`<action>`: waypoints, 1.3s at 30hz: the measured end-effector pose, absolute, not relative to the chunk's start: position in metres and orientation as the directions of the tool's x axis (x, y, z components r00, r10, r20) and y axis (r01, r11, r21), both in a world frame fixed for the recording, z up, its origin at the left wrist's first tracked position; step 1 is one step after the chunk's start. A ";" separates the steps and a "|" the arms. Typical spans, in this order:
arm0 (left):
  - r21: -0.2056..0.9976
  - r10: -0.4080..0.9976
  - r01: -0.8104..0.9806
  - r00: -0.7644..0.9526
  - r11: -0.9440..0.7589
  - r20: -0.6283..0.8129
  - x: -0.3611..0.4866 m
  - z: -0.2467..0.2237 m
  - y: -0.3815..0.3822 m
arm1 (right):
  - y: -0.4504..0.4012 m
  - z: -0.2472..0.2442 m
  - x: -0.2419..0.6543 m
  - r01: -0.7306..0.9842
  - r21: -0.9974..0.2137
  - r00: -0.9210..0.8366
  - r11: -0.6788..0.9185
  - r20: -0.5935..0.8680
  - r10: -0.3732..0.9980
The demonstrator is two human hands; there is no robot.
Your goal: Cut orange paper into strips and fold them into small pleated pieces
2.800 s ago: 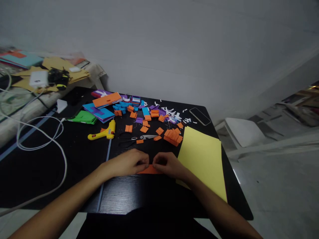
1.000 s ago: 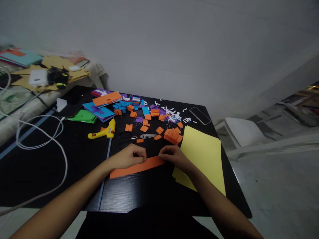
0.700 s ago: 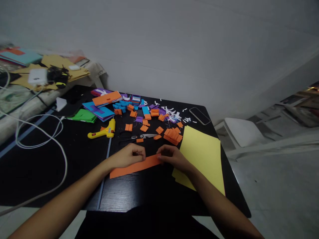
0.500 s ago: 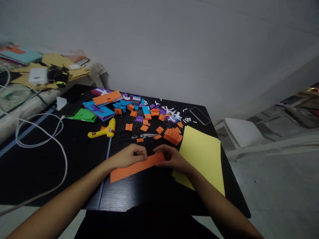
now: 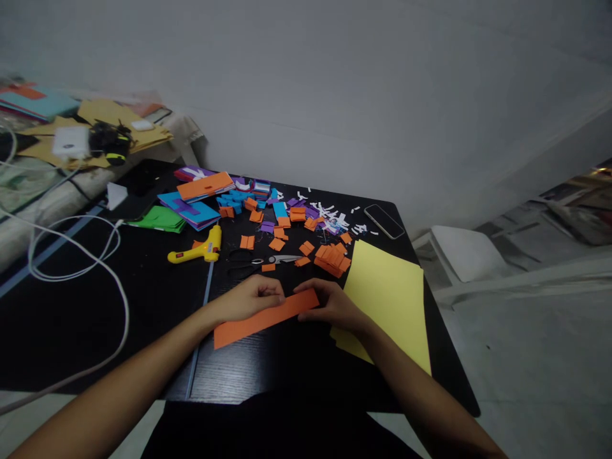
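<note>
A long orange paper strip (image 5: pixel 261 323) lies slantwise over the black table, its right end higher than its left. My left hand (image 5: pixel 251 298) is curled closed along the strip's upper edge, thumb lying on the paper. My right hand (image 5: pixel 332 306) holds the right end, thumb below and fingers above. The palm side of both hands is hidden. Just beyond my hands lie scissors (image 5: pixel 282 259) with black handles, and small folded orange paper pieces (image 5: pixel 333 256) in a loose heap.
Yellow sheets (image 5: pixel 387 299) lie under my right forearm. A yellow glue gun (image 5: pixel 198 250) rests at left, near a white cable (image 5: pixel 117 280). Further back are folded coloured papers (image 5: pixel 191 210), white paper scraps (image 5: pixel 335 217) and a phone (image 5: pixel 384 221). A white chair (image 5: pixel 461 252) stands at right.
The orange strip has shifted very slightly to the right, and its right end is tipped a little higher. My left fingers have moved slightly right with it.
</note>
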State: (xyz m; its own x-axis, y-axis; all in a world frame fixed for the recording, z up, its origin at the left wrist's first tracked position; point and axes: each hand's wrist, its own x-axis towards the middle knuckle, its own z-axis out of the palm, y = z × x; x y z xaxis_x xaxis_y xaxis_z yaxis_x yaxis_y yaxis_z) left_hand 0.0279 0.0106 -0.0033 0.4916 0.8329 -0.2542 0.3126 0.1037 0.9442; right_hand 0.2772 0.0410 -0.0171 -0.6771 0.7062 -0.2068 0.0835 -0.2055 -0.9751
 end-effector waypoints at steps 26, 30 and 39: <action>0.943 0.807 0.307 0.521 0.126 -0.278 0.027 -0.007 0.008 | 0.041 -0.015 0.278 0.136 -0.980 -0.683 -0.146 -0.200 0.703; 0.950 0.801 0.283 0.535 0.131 -0.270 0.028 -0.007 0.007 | 0.041 -0.014 0.278 0.153 -0.981 -0.673 -0.123 -0.195 0.713; 0.925 0.831 0.376 0.529 -0.049 -0.171 0.031 0.004 0.001 | 0.041 -0.013 0.276 0.209 -0.976 -0.654 -0.063 -0.188 0.733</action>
State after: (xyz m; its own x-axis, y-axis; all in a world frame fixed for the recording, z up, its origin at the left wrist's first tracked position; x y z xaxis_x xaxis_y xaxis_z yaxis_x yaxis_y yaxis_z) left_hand 0.0313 0.0014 0.0041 0.5289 0.8313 -0.1711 0.3765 -0.0491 0.9251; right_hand 0.2765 0.0410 -0.0128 -0.6539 0.7329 -0.1880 0.2095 -0.0634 -0.9758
